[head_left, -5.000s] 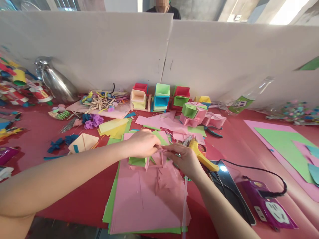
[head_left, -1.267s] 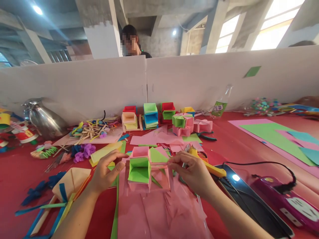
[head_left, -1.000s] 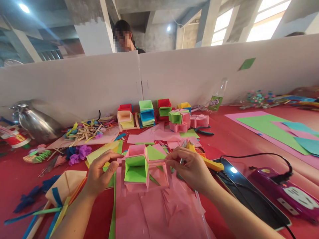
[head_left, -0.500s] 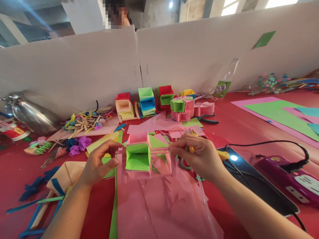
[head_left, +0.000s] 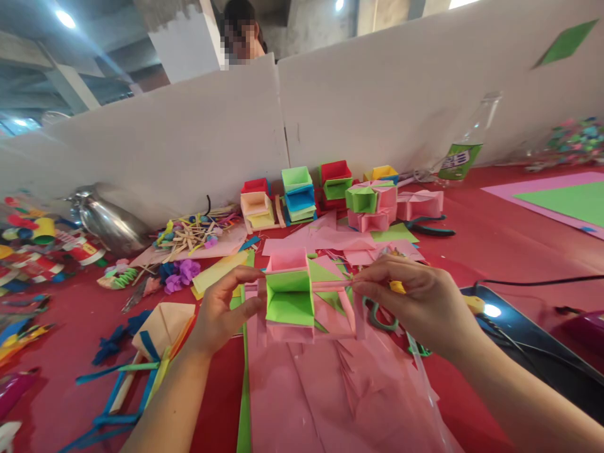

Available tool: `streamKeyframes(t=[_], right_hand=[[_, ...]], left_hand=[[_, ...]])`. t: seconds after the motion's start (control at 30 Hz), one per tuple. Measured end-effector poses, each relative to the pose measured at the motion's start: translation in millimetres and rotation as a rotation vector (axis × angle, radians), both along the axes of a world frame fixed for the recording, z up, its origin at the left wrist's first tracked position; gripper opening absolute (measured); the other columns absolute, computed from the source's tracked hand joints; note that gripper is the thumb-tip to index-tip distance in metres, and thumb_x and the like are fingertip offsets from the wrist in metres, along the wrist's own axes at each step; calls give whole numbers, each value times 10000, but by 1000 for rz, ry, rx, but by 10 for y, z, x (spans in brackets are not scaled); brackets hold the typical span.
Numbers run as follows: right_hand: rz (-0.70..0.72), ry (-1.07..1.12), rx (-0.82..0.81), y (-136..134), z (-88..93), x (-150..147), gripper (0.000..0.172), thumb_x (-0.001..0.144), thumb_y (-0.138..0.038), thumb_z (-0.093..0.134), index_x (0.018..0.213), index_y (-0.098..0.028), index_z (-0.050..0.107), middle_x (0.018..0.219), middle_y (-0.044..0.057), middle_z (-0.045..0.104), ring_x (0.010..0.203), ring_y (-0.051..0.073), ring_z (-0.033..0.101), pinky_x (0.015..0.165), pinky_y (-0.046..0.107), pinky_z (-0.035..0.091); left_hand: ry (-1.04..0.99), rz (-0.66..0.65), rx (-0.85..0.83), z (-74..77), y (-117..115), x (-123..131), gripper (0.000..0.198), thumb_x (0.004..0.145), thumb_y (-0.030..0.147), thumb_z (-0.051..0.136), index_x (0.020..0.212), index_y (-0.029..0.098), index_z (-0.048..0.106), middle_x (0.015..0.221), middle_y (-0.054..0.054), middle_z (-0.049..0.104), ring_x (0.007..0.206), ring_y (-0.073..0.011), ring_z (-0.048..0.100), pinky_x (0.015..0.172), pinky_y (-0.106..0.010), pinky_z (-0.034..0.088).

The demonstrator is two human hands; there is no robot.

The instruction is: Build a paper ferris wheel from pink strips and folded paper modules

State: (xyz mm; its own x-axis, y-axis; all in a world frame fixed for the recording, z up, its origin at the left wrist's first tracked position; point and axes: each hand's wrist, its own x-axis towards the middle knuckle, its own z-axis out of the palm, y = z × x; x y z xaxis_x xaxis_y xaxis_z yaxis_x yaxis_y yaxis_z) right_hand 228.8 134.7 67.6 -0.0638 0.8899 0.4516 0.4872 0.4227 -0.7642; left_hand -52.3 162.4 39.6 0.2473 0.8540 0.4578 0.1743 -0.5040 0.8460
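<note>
Head view: the pink-and-green paper model (head_left: pixel 289 299) is between the two hands, above pink sheets (head_left: pixel 302 390) on the red worktop (head_left: pixel 225 384); its box part, green inside and open toward the camera, sits at the left of a pink paper frame; the left hand (head_left: pixel 229 308) is just beside that box, thumb and forefinger well parted with a gap between them, and whether the forefinger touches the corner I cannot tell; the right hand (head_left: pixel 419 299) has its thumb and forefinger drawn together on the right end of the model's pink bar.

Near the right hand, a grey-green looped handle (head_left: pixel 387 327) lies below the fingers; a yellow tool (head_left: pixel 473 304) is mostly hidden behind that hand, and a dark flat device (head_left: pixel 557 358) lies farther right; near the left forearm stands a peach paper piece (head_left: pixel 165 327) with blue strips, and purple flowers (head_left: pixel 185 274) lie beyond it.

Farther back, a green-and-blue box stack (head_left: pixel 298 196) is between peach and red ones; a rounded pink-and-green paper piece (head_left: pixel 372 204) is in front of the red stack; a metal jug (head_left: pixel 113 220) is at the left and a green-labelled bottle (head_left: pixel 461 160) at the right, both before a white partition (head_left: pixel 189 145); another person (head_left: pixel 240 14) is behind it.
</note>
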Motion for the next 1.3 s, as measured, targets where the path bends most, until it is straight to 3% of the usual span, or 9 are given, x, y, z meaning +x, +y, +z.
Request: streamKeyframes(t=[0.23, 0.4, 0.6, 0.87, 1.03, 1.17, 1.3], right_hand=[[-34, -70, -28, 8, -4, 9, 180, 743, -422, 615, 702, -261, 684, 680, -13, 643, 654, 149, 572, 600, 274, 440], [-94, -86, -14, 19, 2, 18, 170, 706, -441, 640, 691, -279, 690, 708, -21, 673, 690, 154, 588, 624, 265, 455], [-111, -29, -5, 47, 2, 26, 187, 690, -461, 645, 685, -280, 691, 679, -23, 668, 644, 145, 587, 563, 241, 459], [-73, -74, -33, 24, 47, 16, 176, 729, -411, 629, 700, -249, 689, 706, 12, 661, 685, 168, 588, 620, 280, 455], [-8, -102, -35, 17, 24, 15, 145, 752, -376, 613, 723, -255, 687, 694, 4, 644, 672, 167, 583, 630, 295, 458], [21, -110, -84, -6, 34, -11, 120, 772, -300, 593, 709, -259, 686, 680, -7, 622, 635, 146, 566, 583, 270, 453], [20, -116, -82, -6, 41, -19, 115, 772, -271, 594, 695, -262, 679, 685, -13, 623, 649, 144, 566, 609, 272, 452]], left_hand=[[186, 56, 22, 137, -77, 83, 143, 749, 268, 649, 866, 196, 607, 801, -6, 562, 749, -133, 479, 696, -234, 381], [150, 35, 8, 192, -88, 89, 131, 752, 277, 647, 824, 183, 591, 776, -4, 568, 717, -124, 483, 658, -232, 370], [69, 6, -65, 145, -74, 65, 184, 777, 330, 623, 862, 169, 596, 810, -29, 604, 699, -125, 513, 614, -229, 387], [57, -98, -136, 99, -62, -44, 271, 812, 282, 580, 1070, 209, 617, 964, -55, 614, 835, -152, 575, 738, -253, 460], [139, -157, -138, 86, -21, -93, 268, 790, 257, 602, 1047, 194, 642, 1090, -92, 599, 1030, -215, 557, 855, -306, 455], [253, -121, -120, 118, -8, -118, 203, 777, 249, 618, 960, 187, 679, 1041, -92, 640, 1011, -223, 580, 871, -320, 457], [272, -139, -194, 164, -68, -131, 278, 736, 216, 649, 1014, 208, 658, 1085, -78, 634, 942, -200, 615, 830, -311, 501]])
